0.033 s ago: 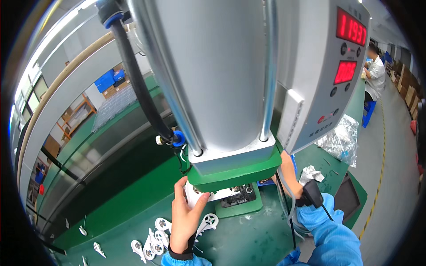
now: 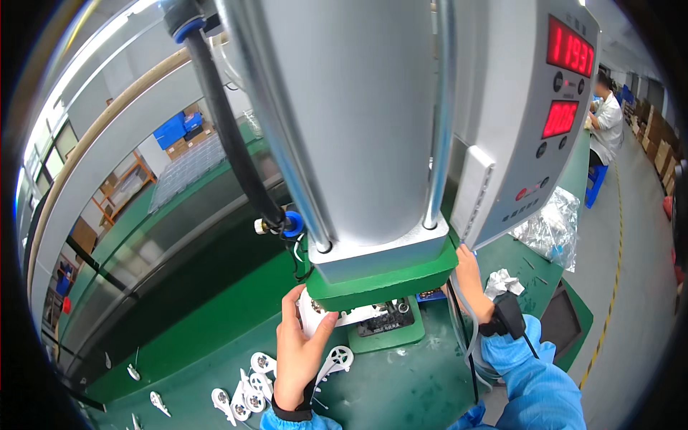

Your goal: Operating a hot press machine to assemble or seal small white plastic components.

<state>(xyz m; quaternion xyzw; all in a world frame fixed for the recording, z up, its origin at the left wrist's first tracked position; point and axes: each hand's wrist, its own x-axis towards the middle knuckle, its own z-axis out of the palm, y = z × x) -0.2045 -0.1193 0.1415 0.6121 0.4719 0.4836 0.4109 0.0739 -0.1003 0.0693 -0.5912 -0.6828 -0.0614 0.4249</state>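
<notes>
My left hand point(image 2: 299, 352) grips a white flat plastic part point(image 2: 311, 322) by its left end, thumb on the near side and fingers on the far side. The part's other end reaches over a black fixture point(image 2: 384, 320) on the green base of a press, under its green head plate point(image 2: 383, 279). That plate hides some of the part. My right hand point(image 2: 469, 283) is on the right side of the press, beside grey cables. Its fingers disappear behind the machine, so whether they hold anything cannot be seen.
Several white plastic parts point(image 2: 251, 394) with round ends lie left of my left wrist. The press's grey cylinder point(image 2: 351, 122) and lit control box point(image 2: 527, 143) tower ahead. Crumpled tissue point(image 2: 504, 284) and a clear plastic bag point(image 2: 552, 226) lie to the right. A person point(image 2: 608, 118) sits far right.
The view has shifted very slightly, so the press appears a little further right. Both hands keep the same pose and place.
</notes>
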